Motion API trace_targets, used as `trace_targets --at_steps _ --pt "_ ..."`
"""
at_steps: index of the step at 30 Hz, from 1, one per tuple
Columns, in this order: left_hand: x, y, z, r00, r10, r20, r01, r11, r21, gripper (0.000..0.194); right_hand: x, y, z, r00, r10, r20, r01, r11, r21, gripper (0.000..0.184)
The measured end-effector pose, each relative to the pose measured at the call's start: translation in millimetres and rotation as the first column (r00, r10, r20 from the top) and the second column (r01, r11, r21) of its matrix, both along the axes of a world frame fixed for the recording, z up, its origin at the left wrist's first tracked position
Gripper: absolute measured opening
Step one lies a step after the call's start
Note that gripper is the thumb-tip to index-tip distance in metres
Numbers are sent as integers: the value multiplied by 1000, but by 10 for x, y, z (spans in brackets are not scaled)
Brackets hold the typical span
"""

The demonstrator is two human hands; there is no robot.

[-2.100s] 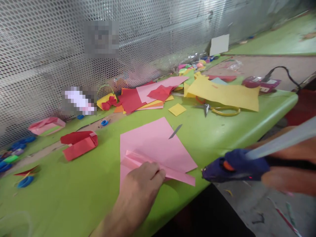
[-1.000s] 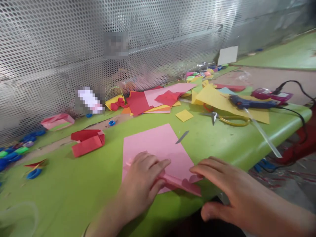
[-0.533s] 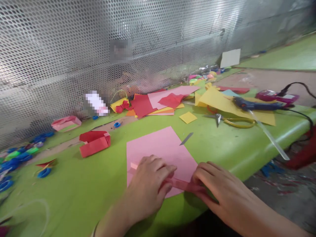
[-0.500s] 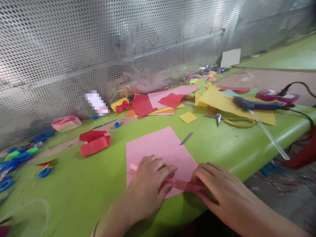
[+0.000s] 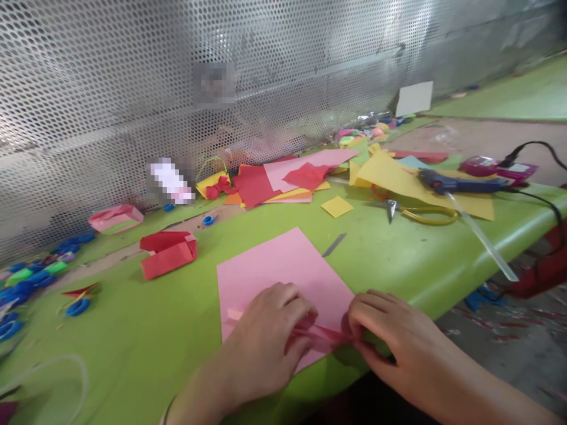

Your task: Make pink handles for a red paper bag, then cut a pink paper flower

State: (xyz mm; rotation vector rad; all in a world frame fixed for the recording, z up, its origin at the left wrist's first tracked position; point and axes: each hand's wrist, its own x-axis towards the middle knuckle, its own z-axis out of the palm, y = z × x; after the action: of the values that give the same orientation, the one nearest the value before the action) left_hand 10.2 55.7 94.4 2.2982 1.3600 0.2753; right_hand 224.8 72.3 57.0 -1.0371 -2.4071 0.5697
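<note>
A pink sheet of paper (image 5: pixel 274 265) lies on the green table in front of me. Above its near edge, a narrow folded pink paper strip (image 5: pixel 325 335) runs between my two hands. My left hand (image 5: pixel 277 321) is closed around the strip's left part, thumb below and fingers curled over it; a pale end (image 5: pixel 234 314) shows left of the hand. My right hand (image 5: pixel 381 327) pinches the strip's right end between thumb and fingers, beside the sheet's right corner. The fingers partly hide the strip's folds.
A red folded paper box (image 5: pixel 170 257) and a pink paper ring (image 5: pixel 116 218) stand to the left. Yellow-handled scissors (image 5: pixel 427 215), a glue gun (image 5: pixel 465 185) and a grey blade (image 5: pixel 334 245) lie right. Coloured paper sheets (image 5: pixel 257 186) are piled behind, before a perforated metal panel (image 5: pixel 283 71).
My right fingers have drawn closer around the strip's end, and the strip looks narrower between my hands. The pink sheet has shifted slightly left.
</note>
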Motion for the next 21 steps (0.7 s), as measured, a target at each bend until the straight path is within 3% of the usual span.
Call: trace_targets --at_steps 7,18,21 --pt "6 -6 29 999 27 -29 -27 1000 -4 20 15 -27 80 1000 -22 -11 21 995 -97 21" --pt "8 -26 -8 998 40 -40 -38 998 51 26 70 -105 231 998 21 -55 -16 995 95 22" --pt "-9 -2 -12 1000 13 6 -14 992 124 46 48 -80 234 994 13 -108 -4 997 82 23"
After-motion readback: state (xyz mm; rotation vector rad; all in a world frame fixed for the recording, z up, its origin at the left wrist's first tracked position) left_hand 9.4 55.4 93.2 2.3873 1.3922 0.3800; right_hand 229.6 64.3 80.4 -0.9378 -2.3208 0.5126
